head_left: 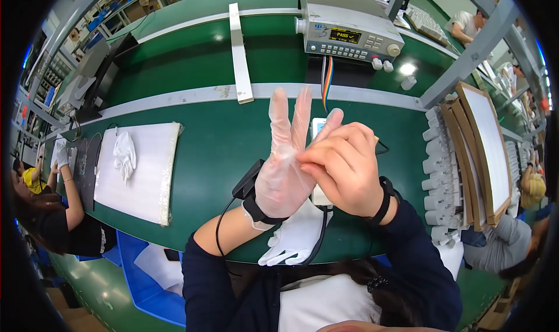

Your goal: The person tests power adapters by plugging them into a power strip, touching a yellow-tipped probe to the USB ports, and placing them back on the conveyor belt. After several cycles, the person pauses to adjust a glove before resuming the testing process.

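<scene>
A thin clear plastic glove [283, 177] covers my left hand [285, 163], which is held up over the bench with its visible fingers stretched out. My bare right hand [349, 169] is closed in a pinch on the loose film of that glove. Dark bands circle both wrists, and a black module with a cable sits by the left one. Below my hands a white knit glove [297, 234] lies near the bench edge. Partly hidden behind them is a small white device [320, 199].
A bench tester [352, 41] with a lit screen stands on the far shelf, ribbon cable hanging down. Another white glove [124, 157] rests on a white foam pad [145, 183] at left. White parts [434, 183] and cardboard sheets [466, 157] line the right. A blue bin [145, 291] sits lower left; co-workers flank me.
</scene>
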`<state>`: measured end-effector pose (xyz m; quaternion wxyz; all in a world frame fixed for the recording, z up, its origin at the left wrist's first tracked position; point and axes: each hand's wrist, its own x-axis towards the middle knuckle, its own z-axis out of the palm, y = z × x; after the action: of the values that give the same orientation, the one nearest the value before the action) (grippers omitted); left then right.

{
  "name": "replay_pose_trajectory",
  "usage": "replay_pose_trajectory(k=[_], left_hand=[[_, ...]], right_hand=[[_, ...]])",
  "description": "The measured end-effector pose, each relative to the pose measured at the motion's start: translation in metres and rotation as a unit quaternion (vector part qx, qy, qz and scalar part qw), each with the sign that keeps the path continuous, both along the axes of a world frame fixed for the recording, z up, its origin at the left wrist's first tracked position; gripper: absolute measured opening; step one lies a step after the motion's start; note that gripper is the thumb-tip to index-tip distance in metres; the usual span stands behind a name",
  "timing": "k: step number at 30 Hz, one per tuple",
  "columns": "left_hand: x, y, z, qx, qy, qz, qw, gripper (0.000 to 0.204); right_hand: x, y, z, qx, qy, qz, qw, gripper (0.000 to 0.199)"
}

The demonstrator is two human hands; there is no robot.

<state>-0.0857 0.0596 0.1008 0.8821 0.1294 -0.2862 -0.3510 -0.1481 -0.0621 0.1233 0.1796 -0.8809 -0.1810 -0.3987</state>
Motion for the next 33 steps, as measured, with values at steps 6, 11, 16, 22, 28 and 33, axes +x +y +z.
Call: replay_pose_trajectory(k=[6,11,16,22,28,33], left_hand=[[0.013,0.001,-0.013,0.052,-0.292,0.19,0.936,0.086],[0.009,0.004,0.002,0.067,-0.575,0.251,0.776,0.062],[0.005,0.007,0.006,0.029,-0.643,0.238,0.728,0.056],[-0.013,0.016,0.02,0.02,-0.628,0.357,0.691,0.042],[-0.03,-0.01,0.053,-0.733,-0.196,-0.049,0.65,0.036],[-0.084,-0.102,0.015,-0.854,0.112,-0.251,0.442,0.022]], right_hand=[[-0.002,-0.008,0.006,0.084,0.071,0.085,0.99,0.057],[-0.026,-0.002,0.003,0.444,0.162,0.291,0.832,0.08],[-0.007,0.002,-0.012,0.352,0.239,0.389,0.817,0.07],[0.034,0.107,-0.001,0.531,-0.403,0.659,0.348,0.029],[0.041,0.142,-0.006,0.536,-0.46,0.583,0.401,0.015],[0.028,0.124,-0.033,0.55,-0.401,0.447,0.581,0.014]])
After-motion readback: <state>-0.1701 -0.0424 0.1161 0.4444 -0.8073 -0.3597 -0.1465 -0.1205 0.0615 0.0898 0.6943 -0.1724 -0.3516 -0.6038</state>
